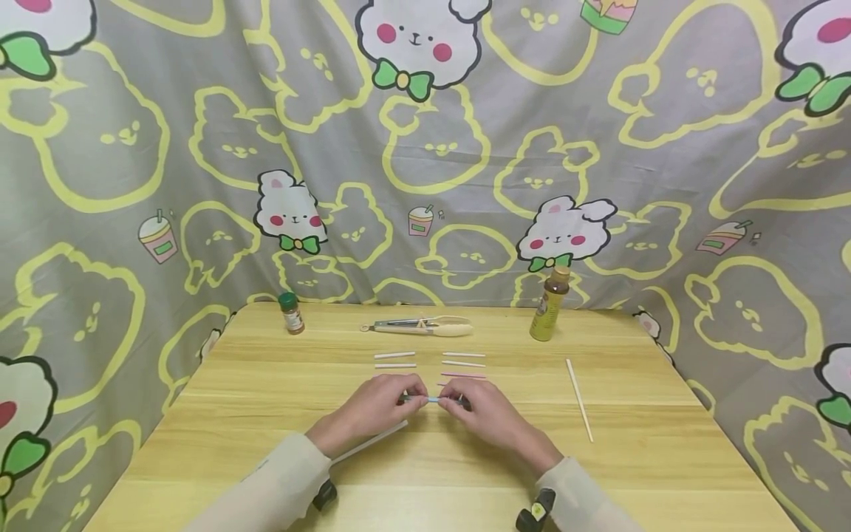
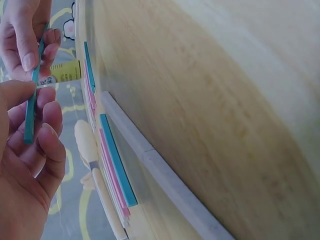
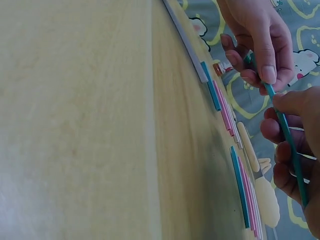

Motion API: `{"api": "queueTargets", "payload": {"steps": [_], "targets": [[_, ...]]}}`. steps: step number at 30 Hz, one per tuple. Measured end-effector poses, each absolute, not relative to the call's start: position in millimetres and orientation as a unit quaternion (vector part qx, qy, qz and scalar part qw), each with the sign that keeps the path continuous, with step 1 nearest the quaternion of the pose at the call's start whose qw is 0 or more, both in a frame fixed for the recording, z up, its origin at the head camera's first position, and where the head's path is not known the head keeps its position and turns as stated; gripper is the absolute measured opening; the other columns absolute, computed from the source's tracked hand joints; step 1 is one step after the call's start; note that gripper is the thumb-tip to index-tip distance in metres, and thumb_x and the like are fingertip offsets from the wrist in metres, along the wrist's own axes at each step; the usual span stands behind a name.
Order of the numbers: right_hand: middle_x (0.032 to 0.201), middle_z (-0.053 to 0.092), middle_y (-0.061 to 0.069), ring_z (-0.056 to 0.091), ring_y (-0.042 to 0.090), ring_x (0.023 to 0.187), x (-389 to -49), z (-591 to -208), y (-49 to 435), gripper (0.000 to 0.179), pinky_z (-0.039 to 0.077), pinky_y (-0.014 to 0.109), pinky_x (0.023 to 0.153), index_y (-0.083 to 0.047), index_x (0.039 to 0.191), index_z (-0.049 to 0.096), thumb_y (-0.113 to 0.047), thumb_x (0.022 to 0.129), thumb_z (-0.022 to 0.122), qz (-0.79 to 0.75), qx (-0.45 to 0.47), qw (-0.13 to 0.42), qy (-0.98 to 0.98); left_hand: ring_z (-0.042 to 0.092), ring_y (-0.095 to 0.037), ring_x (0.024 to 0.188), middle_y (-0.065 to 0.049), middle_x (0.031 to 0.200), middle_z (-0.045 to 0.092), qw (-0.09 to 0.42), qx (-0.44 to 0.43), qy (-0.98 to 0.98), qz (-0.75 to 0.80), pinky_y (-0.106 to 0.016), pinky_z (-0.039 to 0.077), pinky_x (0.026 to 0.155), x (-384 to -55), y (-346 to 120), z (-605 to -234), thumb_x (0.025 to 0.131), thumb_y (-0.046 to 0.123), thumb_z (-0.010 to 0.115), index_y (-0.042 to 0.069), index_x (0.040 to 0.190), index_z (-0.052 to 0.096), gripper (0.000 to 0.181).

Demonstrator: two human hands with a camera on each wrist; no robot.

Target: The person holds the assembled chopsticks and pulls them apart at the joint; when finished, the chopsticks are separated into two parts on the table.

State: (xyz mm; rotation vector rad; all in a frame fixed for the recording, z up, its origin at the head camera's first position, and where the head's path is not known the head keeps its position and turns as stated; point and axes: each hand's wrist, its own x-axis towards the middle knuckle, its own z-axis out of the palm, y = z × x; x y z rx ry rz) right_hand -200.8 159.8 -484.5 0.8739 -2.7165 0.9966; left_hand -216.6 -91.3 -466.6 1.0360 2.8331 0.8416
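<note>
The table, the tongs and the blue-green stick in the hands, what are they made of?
The table looks like wood or laminate, softly shiny, with streaky grain. The tongs seem part metal, from their silvery grey, with smooth cream tips, maybe plastic or silicone. The held stick could be plastic or painted wood: smooth, evenly coloured.

Left grip (image 1: 383,405) pinched, right grip (image 1: 487,408) pinched nearby, forearms (image 1: 282,476) angled inward
</note>
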Motion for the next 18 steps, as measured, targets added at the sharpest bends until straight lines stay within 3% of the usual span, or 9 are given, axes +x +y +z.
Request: {"api": "queueTargets", "payload": {"steps": [5, 13, 18], "targets": [[0.101, 0.077, -0.011, 0.061, 0.0, 0.083, -199.0, -484.3, 159.1, 0.012, 0.054, 0.023, 0.075, -0.021, 0.106, 0.079, -0.029, 0.108, 0.071, 0.329, 0.291, 0.057, -0.897, 0.067, -0.003, 0.092, 0.013, 0.107, 0.077, 0.0, 0.333, 0.904, 0.267, -0.031, 0.056, 0.081, -217.1, -90.5, -467.5, 0.11, 0.036, 0.066, 0.028, 0.11, 0.075, 0.012], [0.105, 0.079, -0.009, 0.069, 0.008, 0.095, -197.5, -482.8, 154.5, 0.011, 0.056, 0.028, 0.084, -0.023, 0.106, 0.077, -0.031, 0.108, 0.071, 0.315, 0.294, 0.069, -0.9, 0.064, 0.0, 0.087, 0.013, 0.103, 0.076, 0.009, 0.354, 0.897, 0.265, -0.029, 0.057, 0.085, -215.8, -86.5, -466.6, 0.113, 0.033, 0.061, 0.023, 0.11, 0.079, 0.021], [0.112, 0.08, -0.006, 0.074, 0.02, 0.117, -195.9, -483.7, 154.7, 0.014, 0.059, 0.041, 0.096, -0.021, 0.11, 0.077, -0.032, 0.109, 0.069, 0.302, 0.299, 0.075, -0.902, 0.063, 0.001, 0.085, 0.012, 0.103, 0.077, 0.011, 0.349, 0.899, 0.264, -0.028, 0.057, 0.082, -215.7, -84.7, -467.0, 0.112, 0.034, 0.063, 0.024, 0.109, 0.076, 0.016]]}}
